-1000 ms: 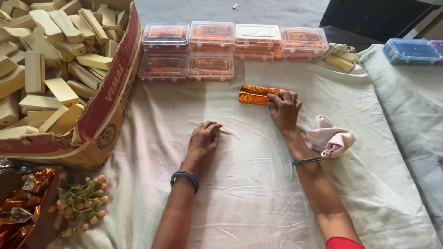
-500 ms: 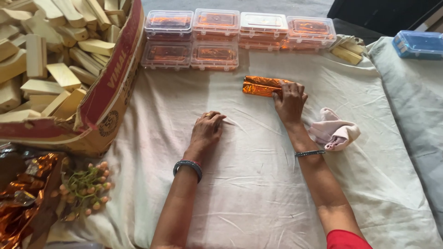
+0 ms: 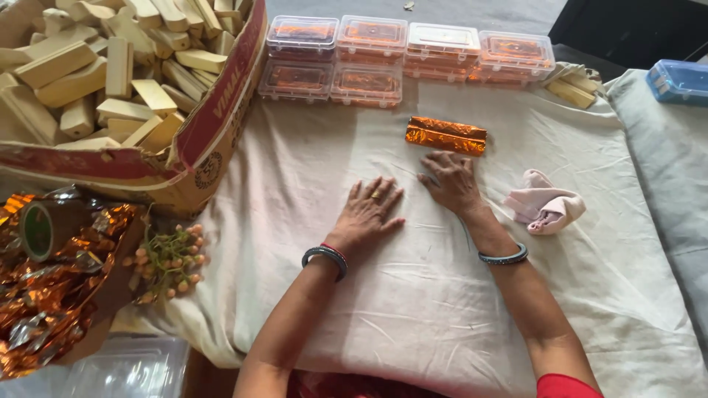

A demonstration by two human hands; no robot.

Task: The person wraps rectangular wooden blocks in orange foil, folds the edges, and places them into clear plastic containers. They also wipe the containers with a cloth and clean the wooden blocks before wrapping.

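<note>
your left hand (image 3: 371, 214) and right hand (image 3: 451, 180) lie flat and empty on the cream cloth (image 3: 413, 295) over the desk, just short of the orange foil-wrapped block (image 3: 445, 135), with clear lidded boxes (image 3: 402, 55) lined up beyond it.

Soft, even daylight; faint shadows, glints on orange foil (image 3: 445, 135), sharp focus throughout.

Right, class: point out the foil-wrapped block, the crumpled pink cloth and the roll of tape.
foil-wrapped block (image 3: 445, 135), head view, middle of its orange top.
pink cloth (image 3: 544, 203), head view, centre of the bundle.
roll of tape (image 3: 40, 228), head view, its side face.
</note>
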